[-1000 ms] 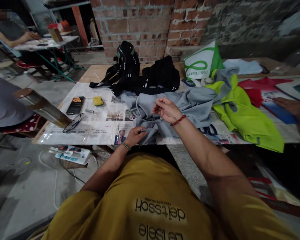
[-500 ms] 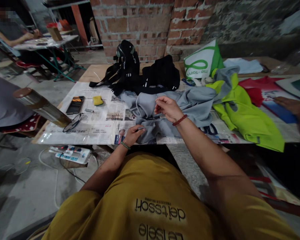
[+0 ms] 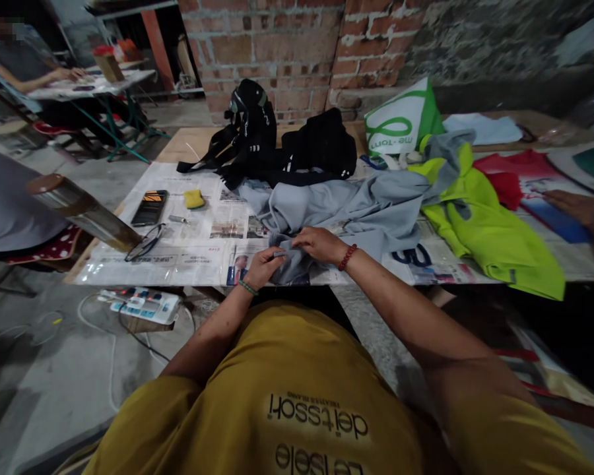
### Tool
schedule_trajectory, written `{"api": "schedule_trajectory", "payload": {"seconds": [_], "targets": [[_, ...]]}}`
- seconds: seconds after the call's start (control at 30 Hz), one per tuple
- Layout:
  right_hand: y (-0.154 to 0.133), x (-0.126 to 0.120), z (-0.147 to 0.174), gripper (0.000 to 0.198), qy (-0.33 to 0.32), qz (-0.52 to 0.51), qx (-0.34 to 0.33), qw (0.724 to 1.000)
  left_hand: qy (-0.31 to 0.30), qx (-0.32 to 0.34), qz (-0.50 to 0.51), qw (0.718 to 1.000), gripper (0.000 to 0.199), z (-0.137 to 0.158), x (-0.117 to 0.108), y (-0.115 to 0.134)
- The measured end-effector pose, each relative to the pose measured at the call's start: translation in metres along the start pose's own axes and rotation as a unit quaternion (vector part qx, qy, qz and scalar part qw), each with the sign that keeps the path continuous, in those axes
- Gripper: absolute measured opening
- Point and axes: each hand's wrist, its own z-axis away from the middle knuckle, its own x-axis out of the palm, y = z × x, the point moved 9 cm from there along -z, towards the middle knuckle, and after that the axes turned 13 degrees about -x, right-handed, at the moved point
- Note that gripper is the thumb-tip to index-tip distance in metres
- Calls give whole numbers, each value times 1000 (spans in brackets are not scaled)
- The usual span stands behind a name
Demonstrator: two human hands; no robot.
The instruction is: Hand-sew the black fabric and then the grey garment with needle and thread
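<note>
A grey cloth garment (image 3: 321,204) lies crumpled across the newspaper-covered table in front of me. At its near edge my left hand (image 3: 263,266), with a green bead bracelet, pinches a fold of the fabric between thumb and fingers. Just to the right, my right hand (image 3: 321,246), wearing a red bead bracelet, is close to that fold with its fingertips pressed together. Whatever those fingertips hold is too small to make out. The garment's far side rests against black fabric and a black bag (image 3: 251,122).
Left on the table are a tall flask (image 3: 86,214), eyeglasses (image 3: 146,243), a phone (image 3: 150,208) and a yellow sponge (image 3: 194,199). Rightward lie a neon-yellow garment (image 3: 495,224), a green-white bag (image 3: 400,122), an iron (image 3: 587,168) and another person's hand (image 3: 574,206). A power strip (image 3: 143,303) is below.
My right hand has come down and toward my left hand, from above the garment to the pinched fold. My left hand has stayed in place, holding the fabric.
</note>
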Motion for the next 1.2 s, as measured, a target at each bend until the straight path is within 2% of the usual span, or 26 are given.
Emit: {"api": "schedule_trajectory", "payload": {"seconds": [0.23, 0.63, 0.8, 0.9, 1.0, 1.1, 1.2], "targets": [[-2, 5, 4, 27, 30, -85, -20, 996, -5, 8, -14, 1000, 21, 1, 1, 3], [-3, 4, 6, 26, 57, -129, 4, 990, -9, 9, -3, 1000, 23, 2, 2, 5], [-7, 3, 6, 23, 83, -186, 13, 979, -23, 5, -13, 1000, 25, 5, 5, 9], [6, 8, 12, 19, 106, -301, 86, 944, -23, 9, -8, 1000, 26, 4, 4, 8], [18, 15, 20, 16, 136, -450, 152, 869, -27, 7, -4, 1000, 29, 4, 5, 6], [19, 19, 23, 29, 156, -557, 173, 797, -33, 12, -14, 999, 31, 5, 7, 9], [16, 24, 24, 33, 165, -607, 194, 752, -41, 31, -35, 998, 28, 8, 9, 16]]}}
